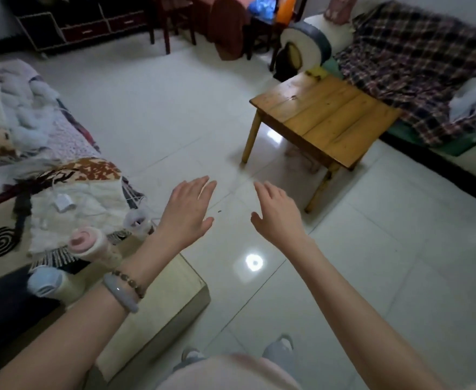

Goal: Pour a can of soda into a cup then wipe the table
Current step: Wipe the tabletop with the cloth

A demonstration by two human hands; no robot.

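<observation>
Hovering over the white tile floor [146,108], both grips hold nothing: the left grip [187,212] and right grip [277,213] are palm down with fingers straight and slightly spread, side by side and apart. One small wooden surface [324,119] stands ahead on the right, its near corner just beyond the right grip and its far edge close beside a plaid-covered sofa [414,66]. Three of its legs show. Open floor runs from its left edge to the heaped bedding [34,122]. Two bracelets [124,289] circle the left wrist.
</observation>
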